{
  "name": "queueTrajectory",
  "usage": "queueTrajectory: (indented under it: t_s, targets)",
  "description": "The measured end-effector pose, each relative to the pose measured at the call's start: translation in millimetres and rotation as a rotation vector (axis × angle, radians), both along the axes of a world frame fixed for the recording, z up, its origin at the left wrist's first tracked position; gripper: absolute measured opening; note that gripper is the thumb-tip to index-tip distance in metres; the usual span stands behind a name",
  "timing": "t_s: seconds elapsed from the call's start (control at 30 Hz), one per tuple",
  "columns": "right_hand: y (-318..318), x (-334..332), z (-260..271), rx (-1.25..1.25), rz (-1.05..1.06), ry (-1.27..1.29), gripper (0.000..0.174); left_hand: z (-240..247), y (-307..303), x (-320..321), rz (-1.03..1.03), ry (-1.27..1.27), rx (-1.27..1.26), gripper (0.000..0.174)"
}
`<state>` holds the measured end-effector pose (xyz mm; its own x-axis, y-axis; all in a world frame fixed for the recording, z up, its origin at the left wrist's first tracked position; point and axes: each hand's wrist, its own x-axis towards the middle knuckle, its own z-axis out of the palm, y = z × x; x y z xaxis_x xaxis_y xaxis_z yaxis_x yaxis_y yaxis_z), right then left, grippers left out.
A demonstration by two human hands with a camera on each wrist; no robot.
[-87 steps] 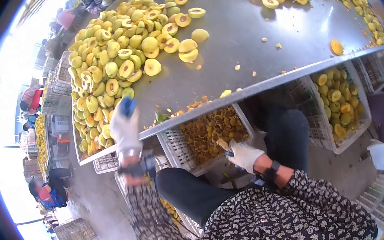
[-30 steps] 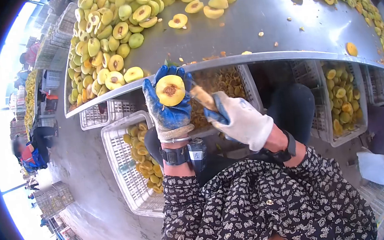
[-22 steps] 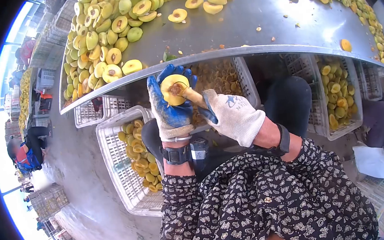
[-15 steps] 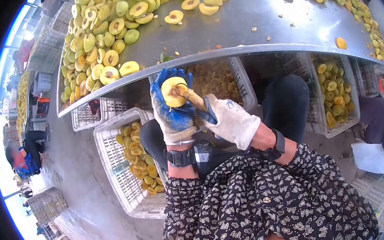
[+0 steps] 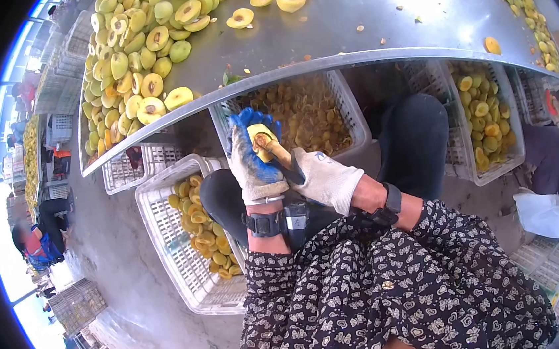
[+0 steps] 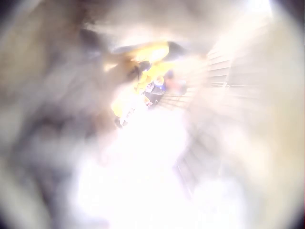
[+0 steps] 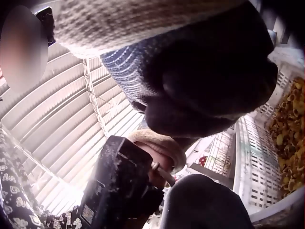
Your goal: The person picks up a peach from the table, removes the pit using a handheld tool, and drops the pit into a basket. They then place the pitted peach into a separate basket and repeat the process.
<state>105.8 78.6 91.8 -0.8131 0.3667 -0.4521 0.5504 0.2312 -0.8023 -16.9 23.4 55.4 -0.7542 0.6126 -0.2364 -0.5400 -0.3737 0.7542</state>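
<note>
A yellow peach half (image 5: 258,136), cut face up and tilted, sits in my left hand (image 5: 257,166), whose blue-coated glove fingers curl round it. My right hand (image 5: 326,178), in a whitish glove, grips a wooden-handled pitting tool (image 5: 280,153). Its tip is at the brown pit hollow in the middle of the peach half. Both hands are just below the table's front edge. In the right wrist view the dark gloved fingers of my right hand (image 7: 209,81) are curled and hide the tool. The left wrist view is mostly blurred and washed out.
A metal table (image 5: 346,29) bears a heap of halved peaches (image 5: 130,61) at left. Under its edge stands a crate (image 5: 346,102) of brown-yellow scraps. A white crate (image 5: 173,250) with peach halves is by my left knee, another peach crate (image 5: 487,116) at right.
My left hand has gone from the peach heap to in front of me, now with a peach half. The tool has come from beside the peach into its middle, and the half has tilted.
</note>
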Motion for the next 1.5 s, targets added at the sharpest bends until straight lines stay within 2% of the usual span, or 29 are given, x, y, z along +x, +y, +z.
queueTrajectory:
  t_s: [0.07,0.13,0.2,0.23,0.27,0.33,0.37,0.53,0.6,0.73,0.8,0.83,0.87,0.93,0.97,1.0,1.07,1.13,1.2,1.23,1.27,1.3,1.33,1.37,1.4,1.43,1.47,1.5]
  targets:
    - [-2.5,2.3,-8.2,-0.075,0.033,0.018,0.034,-3.7,-1.4,2.5,0.009,0.027,-0.041,0.029]
    - [-6.1,4.6,-16.8,-0.007,0.004,0.043,0.028,-5.3,-5.1,3.7,-0.011,-0.027,-0.073,0.028]
    - [0.3,8.7,-11.9,-0.653,-0.094,0.119,0.018,-6.1,-5.9,2.6,-0.017,-0.050,-0.080,0.029]
    - [4.0,9.1,-1.0,-0.774,-0.131,0.045,0.011,-2.7,-6.3,2.8,-0.059,-0.022,-0.083,0.030]
    - [6.4,10.2,1.2,-0.776,-0.132,0.045,0.011,-0.4,-7.1,2.9,-0.102,0.006,-0.089,0.031]
    - [12.3,14.1,2.2,-1.080,-0.153,0.056,0.014,0.2,-6.3,-0.5,-0.109,-0.034,-0.085,0.031]
    - [13.4,14.8,-3.8,-1.141,-0.134,0.089,0.017,0.2,-6.1,-2.9,-0.145,-0.017,-0.104,0.030]
    - [9.3,9.1,-10.8,-0.968,-0.168,0.039,0.012,-9.7,-5.5,-4.7,-0.148,0.007,-0.175,0.032]
    - [14.2,17.6,-28.8,-1.503,-0.091,0.185,0.009,-8.2,-5.4,-1.6,-0.121,0.006,-0.143,0.028]
    - [10.6,20.0,-26.0,-1.795,-0.221,0.150,0.020,2.7,-1.3,-8.0,-0.283,-0.027,-0.191,0.034]
    - [15.1,20.8,-34.3,-2.040,-0.131,0.197,0.026,-1.2,3.0,-14.4,-0.294,-0.024,-0.152,0.034]
    - [15.2,19.6,-37.5,-2.017,-0.129,0.266,0.030,-5.5,4.6,-14.1,-0.309,-0.034,-0.120,0.035]
    - [15.3,17.4,-40.9,-2.145,-0.135,0.299,0.031,4.0,10.0,-9.0,-0.323,-0.055,-0.057,0.038]
    - [14.7,17.1,-41.6,-2.188,-0.175,0.344,0.031,1.0,18.6,-7.1,-0.251,-0.082,-0.090,0.038]
    - [16.5,19.0,-42.8,-2.025,-0.226,0.332,0.028,-4.3,21.0,-7.4,-0.233,-0.087,-0.084,0.038]
    - [16.1,18.8,-46.1,-2.024,-0.232,0.334,0.028,-7.0,22.2,-5.7,-0.237,-0.090,-0.084,0.038]
    - [15.2,15.3,-54.7,-2.217,-0.082,0.432,0.030,-8.5,25.2,-2.7,-0.169,-0.074,-0.111,0.037]
    - [13.8,17.0,-57.5,-2.225,-0.115,0.418,0.030,-11.1,25.1,-3.1,-0.142,-0.091,-0.114,0.035]
    - [14.0,18.0,-57.6,-2.127,-0.059,0.466,0.030,-21.4,19.8,-13.5,-0.057,-0.017,-0.125,0.031]
    - [15.9,22.1,-46.3,-2.145,-0.030,0.493,0.028,-27.8,14.0,-25.1,0.062,-0.228,-0.006,0.025]
    - [18.3,26.3,-40.6,-2.147,-0.028,0.493,0.028,-38.0,6.3,-40.0,0.193,-0.121,-0.021,0.021]
    - [23.6,29.0,-36.2,-1.978,-0.093,0.452,0.026,-40.8,-15.5,-57.1,0.093,0.074,-0.027,0.022]
    - [32.4,30.3,-34.5,-1.799,-0.159,0.426,0.025,-17.0,-23.3,-56.1,0.281,-0.012,-0.109,0.024]
    - [40.4,30.5,-42.8,-1.731,-0.176,0.393,0.023,1.7,-39.9,-57.9,0.221,0.116,-0.145,0.025]
    - [46.1,25.7,-48.3,-1.718,-0.167,0.410,0.023,13.1,-59.4,-58.7,0.245,0.309,-0.167,0.026]
    - [49.5,20.0,-53.1,-1.146,-0.186,0.199,0.022,14.3,-79.8,-71.1,0.378,0.421,-0.262,0.025]
    - [49.4,15.7,-58.6,-0.575,-0.203,0.005,0.022,9.1,-108.7,-94.6,0.333,0.478,-0.323,0.027]
    - [47.0,20.4,-68.1,-0.085,-0.002,-0.090,0.024,22.3,-115.9,-97.4,0.468,0.245,-0.284,0.029]
